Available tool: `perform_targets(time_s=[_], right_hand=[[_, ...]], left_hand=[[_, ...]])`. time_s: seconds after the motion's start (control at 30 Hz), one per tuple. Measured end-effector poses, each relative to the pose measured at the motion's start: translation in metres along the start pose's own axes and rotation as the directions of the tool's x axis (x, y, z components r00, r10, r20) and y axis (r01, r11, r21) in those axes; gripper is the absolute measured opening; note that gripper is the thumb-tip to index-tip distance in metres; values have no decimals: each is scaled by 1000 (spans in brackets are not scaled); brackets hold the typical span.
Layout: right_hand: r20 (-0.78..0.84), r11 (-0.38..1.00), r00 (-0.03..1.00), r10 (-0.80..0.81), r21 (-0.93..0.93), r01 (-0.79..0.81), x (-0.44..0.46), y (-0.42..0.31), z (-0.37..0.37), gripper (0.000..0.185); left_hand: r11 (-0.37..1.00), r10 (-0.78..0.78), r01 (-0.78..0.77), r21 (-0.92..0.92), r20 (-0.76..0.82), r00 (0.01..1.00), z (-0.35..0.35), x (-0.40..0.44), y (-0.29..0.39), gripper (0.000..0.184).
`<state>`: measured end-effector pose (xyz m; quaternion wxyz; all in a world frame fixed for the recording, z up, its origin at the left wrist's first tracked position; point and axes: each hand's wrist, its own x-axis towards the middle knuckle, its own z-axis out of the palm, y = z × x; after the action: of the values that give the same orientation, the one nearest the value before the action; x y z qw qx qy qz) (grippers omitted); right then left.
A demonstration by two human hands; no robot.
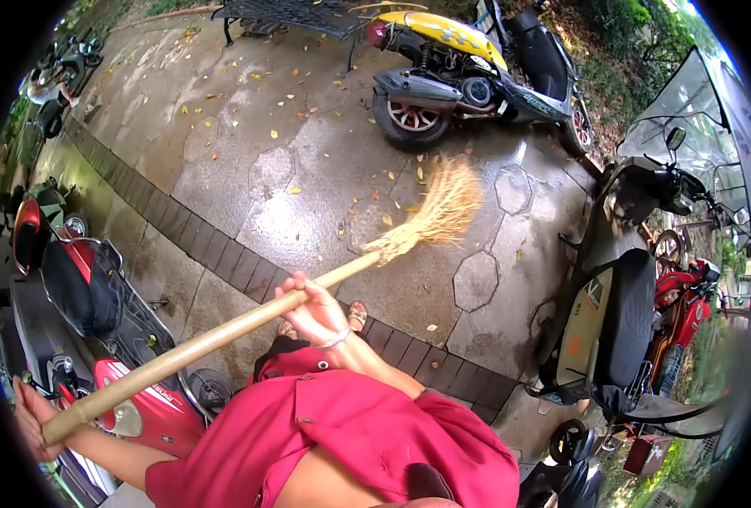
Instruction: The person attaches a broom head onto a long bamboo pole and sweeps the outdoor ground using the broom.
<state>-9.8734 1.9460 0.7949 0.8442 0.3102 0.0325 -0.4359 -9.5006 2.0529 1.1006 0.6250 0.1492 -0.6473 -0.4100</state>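
A straw broom with a long bamboo handle slants across the view. Its bristles point away from me over the wet paving, where small yellow leaves are scattered; whether they touch the ground I cannot tell. At the far left, my left hand is closed around the top end of the handle. My right hand, with a bracelet at the wrist, grips the handle lower down, palm turned up and fingers curled around it. My sandalled feet show just below that hand.
A yellow scooter stands ahead beside a dark metal bench. Red scooters are parked on my left. On the right is another scooter with a clear rain cover. A dark brick strip crosses the paving.
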Motion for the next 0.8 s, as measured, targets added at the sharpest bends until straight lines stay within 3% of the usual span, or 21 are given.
perform_targets(time_s=[0.03,0.1,0.13,0.2,0.23,0.27,0.3,0.33,0.37,0.4,0.43,0.47,0.5,0.57,0.6,0.63,0.67,0.7,0.73,0.77,0.8], right_hand=[[-12,997,998,-68,-40,67,-9,-3,9,16],[50,962,972,-229,-138,234,-14,-34,3,17],[58,925,946,-319,-197,324,-18,-58,2,17],[11,857,877,-480,-210,471,-28,-113,0,19],[-30,758,785,-618,-285,586,-29,-150,-14,19],[-42,755,761,-648,-171,633,-33,-193,-39,17],[-165,759,741,-650,-123,639,-40,-229,-54,14],[-261,704,659,-705,-145,696,-41,-271,-87,16],[-289,626,562,-775,-231,745,-40,-295,-110,19],[-355,633,527,-772,-358,687,-31,-297,-130,18],[-419,640,485,-768,-468,609,-21,-290,-144,18],[-455,683,510,-730,-481,550,-2,-279,-159,17],[-490,724,534,-690,-487,489,26,-258,-173,16],[-530,764,560,-637,-530,368,79,-172,-157,16],[-494,780,631,-598,-539,317,106,-132,-156,15],[-504,840,683,-529,-426,336,137,-95,-160,13],[-526,841,680,-511,-468,269,163,-44,-140,13],[-494,914,786,-370,-344,214,199,-16,-156,14],[-444,941,847,-294,-292,174,227,21,-156,15],[-381,907,863,-333,-379,183,247,65,-139,15],[-422,940,877,-228,-332,84,275,92,-140,14]], left_hand=[[998,-24,22,-56,-31,999,-4,-1,-3,43],[999,-21,32,34,-280,960,1,-9,-42,27],[990,-34,88,109,-424,905,8,-14,-75,19],[950,-171,283,133,-537,826,39,-15,-149,9],[938,-239,335,91,-530,814,72,-5,-186,10],[897,-372,433,85,-384,845,80,-17,-208,11],[886,-456,463,-4,-190,870,87,-28,-233,13],[857,-511,515,-9,-144,848,103,-33,-249,20],[823,-566,568,-11,-102,818,113,-37,-257,28],[818,-574,575,3,-69,816,110,-40,-256,27],[810,-585,586,20,-33,810,101,-44,-253,27],[803,-593,595,36,-43,804,82,-51,-240,27],[783,-602,607,137,-79,794,54,-62,-224,26],[824,-521,557,109,-241,819,7,-77,-189,21],[823,-451,518,235,-285,846,-15,-76,-166,15],[803,-371,475,359,-323,871,-36,-73,-139,10],[792,-314,444,418,-344,885,-59,-72,-111,11],[775,-256,417,474,-368,894,-80,-74,-82,12],[758,-194,355,548,-330,924,-100,-76,-53,14],[734,-132,288,615,-288,949,-119,-81,-24,16],[774,-77,221,594,-257,963,-137,-88,4,18]])
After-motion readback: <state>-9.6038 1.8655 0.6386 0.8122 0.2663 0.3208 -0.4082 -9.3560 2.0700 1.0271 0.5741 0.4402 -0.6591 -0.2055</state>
